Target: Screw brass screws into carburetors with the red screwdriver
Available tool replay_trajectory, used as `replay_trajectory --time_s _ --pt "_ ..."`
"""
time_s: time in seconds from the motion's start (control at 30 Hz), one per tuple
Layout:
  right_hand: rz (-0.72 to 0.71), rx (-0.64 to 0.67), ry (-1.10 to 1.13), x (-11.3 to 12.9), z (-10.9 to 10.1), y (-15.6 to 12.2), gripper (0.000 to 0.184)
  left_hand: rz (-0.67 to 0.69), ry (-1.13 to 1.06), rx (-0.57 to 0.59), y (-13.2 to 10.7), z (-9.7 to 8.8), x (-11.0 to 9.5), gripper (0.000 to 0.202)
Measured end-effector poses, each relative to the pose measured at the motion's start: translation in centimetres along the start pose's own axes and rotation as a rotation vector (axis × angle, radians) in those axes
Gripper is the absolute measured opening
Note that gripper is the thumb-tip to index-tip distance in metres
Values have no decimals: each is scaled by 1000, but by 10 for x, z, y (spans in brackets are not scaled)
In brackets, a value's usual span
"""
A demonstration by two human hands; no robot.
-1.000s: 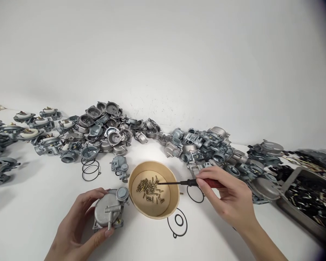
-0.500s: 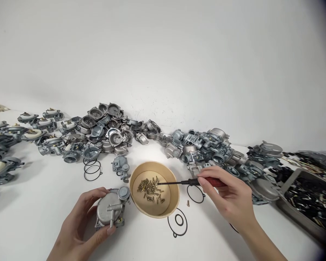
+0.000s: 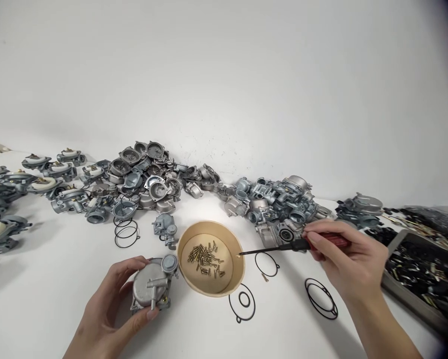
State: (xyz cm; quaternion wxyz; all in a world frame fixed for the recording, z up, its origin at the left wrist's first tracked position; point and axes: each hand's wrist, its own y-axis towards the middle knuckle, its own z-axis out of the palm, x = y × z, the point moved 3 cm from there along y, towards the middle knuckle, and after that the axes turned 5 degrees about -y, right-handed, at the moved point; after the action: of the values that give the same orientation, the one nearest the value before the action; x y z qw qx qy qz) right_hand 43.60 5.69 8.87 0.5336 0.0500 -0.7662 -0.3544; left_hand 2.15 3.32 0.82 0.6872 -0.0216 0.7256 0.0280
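My left hand (image 3: 115, 304) is wrapped around a grey metal carburetor (image 3: 149, 286), its round float bowl facing up, low on the white table. My right hand (image 3: 351, 264) grips a screwdriver (image 3: 276, 249) by its red handle. The black shaft points left, and its tip is over the right inner wall of a cream bowl (image 3: 212, 289). A small brassy speck shows at the tip; whether it is a screw I cannot tell. Several brass screws (image 3: 203, 257) lie in the bowl. One loose screw (image 3: 264, 277) is on the table beside a black rubber ring (image 3: 267, 264).
Another carburetor (image 3: 164, 227) stands behind the bowl. More rubber rings lie on the table, including a gasket (image 3: 242, 299) in front and a pair (image 3: 321, 299) at right. Piles of float bowls (image 3: 149, 179) and carburetors (image 3: 283, 199) line the back. A tray (image 3: 410, 289) of dark parts is far right.
My right hand has drawn the screwdriver to the right, so its tip has left the screws for the bowl's right side. The loose screw now lies differently. My left hand has stayed put.
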Motion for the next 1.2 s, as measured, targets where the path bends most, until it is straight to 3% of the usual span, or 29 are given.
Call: replay_trajectory --time_s 0.23,0.43,0.53,0.63,0.77,0.87,0.97,1.07,1.2 --pt "98 26 21 -23 -26 16 16 -19 15 32 0 1 -3 52" --pt "140 262 -137 -36 -24 17 22 -7 29 43 0 0 -5 52" --pt "116 316 -177 -35 -20 15 27 2 27 47 0 1 -6 50" --pt "90 284 -184 -34 -21 16 27 6 10 53 0 1 -6 49" --pt "54 85 -87 -32 -23 18 20 3 16 34 0 1 -6 52" --pt "-37 25 -41 -19 -7 10 12 3 15 43 1 1 -5 51" --pt "-157 141 -144 0 23 -4 6 7 17 47 0 1 -5 50" --pt "-284 299 -206 16 48 -18 10 12 17 29 0 1 -5 50" --pt "-345 326 -241 22 59 -24 13 17 7 23 1 2 -6 51"
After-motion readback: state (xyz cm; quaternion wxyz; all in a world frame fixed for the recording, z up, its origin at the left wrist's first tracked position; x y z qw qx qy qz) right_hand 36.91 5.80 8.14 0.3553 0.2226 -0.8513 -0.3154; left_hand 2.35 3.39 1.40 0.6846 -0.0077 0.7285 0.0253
